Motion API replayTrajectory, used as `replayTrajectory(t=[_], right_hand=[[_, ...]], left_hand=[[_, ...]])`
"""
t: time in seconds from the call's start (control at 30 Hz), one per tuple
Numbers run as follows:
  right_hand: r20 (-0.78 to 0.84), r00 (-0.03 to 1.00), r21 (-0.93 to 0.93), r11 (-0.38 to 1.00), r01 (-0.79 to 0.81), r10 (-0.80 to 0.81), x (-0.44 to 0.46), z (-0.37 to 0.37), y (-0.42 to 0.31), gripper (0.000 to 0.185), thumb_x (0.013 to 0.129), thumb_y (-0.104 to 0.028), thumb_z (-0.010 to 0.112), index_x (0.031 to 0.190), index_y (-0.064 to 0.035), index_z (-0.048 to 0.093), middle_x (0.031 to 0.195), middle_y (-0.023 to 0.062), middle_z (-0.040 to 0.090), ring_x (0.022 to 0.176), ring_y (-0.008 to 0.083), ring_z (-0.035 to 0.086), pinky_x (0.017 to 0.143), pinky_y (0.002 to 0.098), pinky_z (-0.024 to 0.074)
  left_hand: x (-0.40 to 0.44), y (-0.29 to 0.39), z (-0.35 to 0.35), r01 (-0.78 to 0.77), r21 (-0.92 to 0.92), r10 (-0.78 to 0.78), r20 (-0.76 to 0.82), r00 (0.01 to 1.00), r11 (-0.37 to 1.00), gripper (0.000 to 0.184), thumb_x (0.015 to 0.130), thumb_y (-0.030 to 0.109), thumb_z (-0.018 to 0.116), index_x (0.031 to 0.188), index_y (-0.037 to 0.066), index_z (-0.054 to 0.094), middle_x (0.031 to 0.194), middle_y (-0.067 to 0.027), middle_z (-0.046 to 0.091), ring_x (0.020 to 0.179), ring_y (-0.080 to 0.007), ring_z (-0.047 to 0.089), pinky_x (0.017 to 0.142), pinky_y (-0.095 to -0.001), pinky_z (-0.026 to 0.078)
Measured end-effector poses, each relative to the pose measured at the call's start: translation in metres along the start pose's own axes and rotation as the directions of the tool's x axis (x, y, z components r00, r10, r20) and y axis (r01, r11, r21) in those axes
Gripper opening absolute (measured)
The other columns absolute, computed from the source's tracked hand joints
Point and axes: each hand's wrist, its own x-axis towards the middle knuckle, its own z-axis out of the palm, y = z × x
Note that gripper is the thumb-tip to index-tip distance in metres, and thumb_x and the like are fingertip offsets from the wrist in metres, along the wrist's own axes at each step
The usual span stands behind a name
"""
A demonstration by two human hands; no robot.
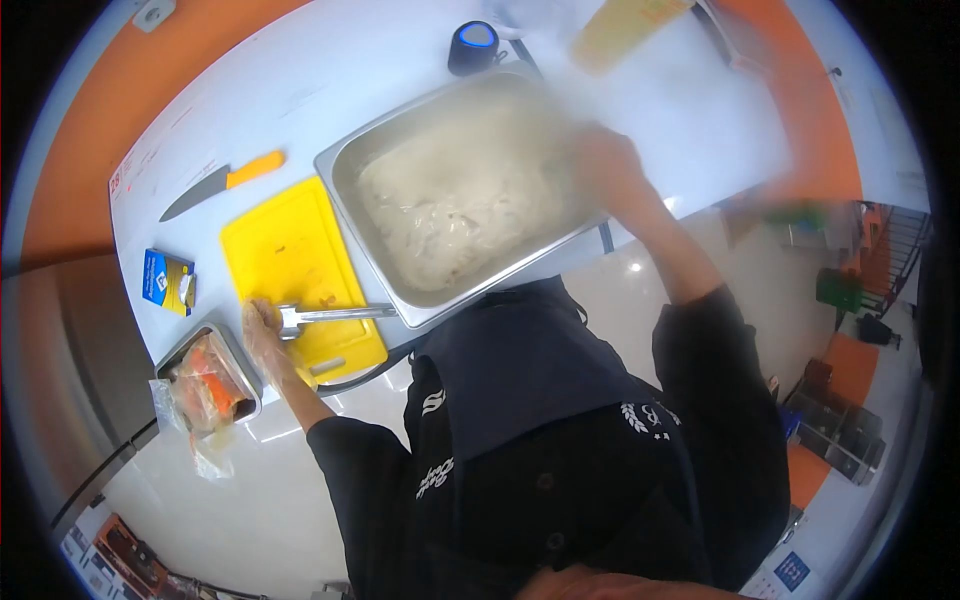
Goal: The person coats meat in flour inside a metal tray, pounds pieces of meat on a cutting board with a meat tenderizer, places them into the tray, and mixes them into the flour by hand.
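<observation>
My left hand (265, 335), in a clear plastic glove, is at the near left edge of the yellow cutting board (285, 245), beside the head of a metal mallet (345, 314). Its fingers are too unclear to read. The mallet lies across the board, its handle reaching the deep metal pan (437, 309). Pale, wet batter-like mix (450, 200) fills the pan's bottom, with lumps in it. My right hand (605, 170) is at the pan's right rim, blurred; whether it holds anything is hidden by the haze.
A knife (225, 187) with a yellow handle lies beyond the board. A blue and yellow box (168, 281) is at the left, above a small metal tray (250, 385) with bagged food (205, 390). A dark round device (473, 48) stands behind the pan; a yellowish container (625, 32) is at the back right.
</observation>
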Motion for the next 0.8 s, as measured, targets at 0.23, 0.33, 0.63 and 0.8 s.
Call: replayTrajectory(t=[0.23, 0.33, 0.63, 0.8], right_hand=[[0.072, 0.997, -0.055, 0.998, -0.020, 0.024, 0.010, 0.008, 0.003, 0.008, 0.078, -0.005, 0.058, 0.082, -0.0038, 0.066, 0.091, 0.0124, 0.064, 0.085, 0.0311, 0.067, 0.068, 0.0428, 0.0552], [0.102, 0.994, -0.052, 0.998, -0.021, 0.026, 0.005, 0.004, 0.004, 0.008, 0.078, -0.005, 0.059, 0.082, -0.0040, 0.066, 0.091, 0.0126, 0.064, 0.085, 0.0313, 0.067, 0.068, 0.0429, 0.0550], [-0.082, 0.996, 0.045, 0.998, -0.043, 0.047, 0.034, 0.011, -0.002, 0.010, 0.079, -0.005, 0.057, 0.083, -0.0034, 0.066, 0.093, 0.0131, 0.064, 0.084, 0.0321, 0.067, 0.069, 0.0431, 0.0548], [-0.123, 0.991, 0.142, 0.989, -0.031, 0.049, 0.061, 0.046, 0.004, 0.011, 0.080, -0.006, 0.057, 0.083, -0.0024, 0.067, 0.091, 0.0145, 0.066, 0.084, 0.0327, 0.068, 0.069, 0.0435, 0.0552]], left_hand=[[-0.006, 0.006, 0.002, -0.046, 0.124, 0.047, -0.004, 0.999, 0.991, 0.026, 0.098, 0.033, 0.055, 0.085, 0.011, 0.059, 0.070, 0.0034, 0.047, 0.062, -0.0087, 0.043, 0.055, -0.0226, 0.034], [-0.005, 0.004, 0.006, -0.010, -0.025, 0.010, 0.014, 1.000, 1.000, 0.026, 0.098, 0.033, 0.055, 0.085, 0.011, 0.059, 0.070, 0.0036, 0.047, 0.061, -0.0087, 0.042, 0.054, -0.0230, 0.034], [0.033, -0.020, -0.027, 0.007, -0.030, 0.000, 0.222, 0.975, 1.000, 0.022, 0.096, 0.033, 0.058, 0.089, 0.013, 0.060, 0.074, 0.0030, 0.052, 0.064, -0.0098, 0.049, 0.058, -0.0239, 0.039], [0.007, -0.008, -0.007, -0.023, -0.039, 0.025, 0.070, 0.997, 0.999, 0.023, 0.099, 0.031, 0.053, 0.088, 0.012, 0.057, 0.069, 0.0042, 0.045, 0.059, -0.0087, 0.041, 0.053, -0.0223, 0.031]])
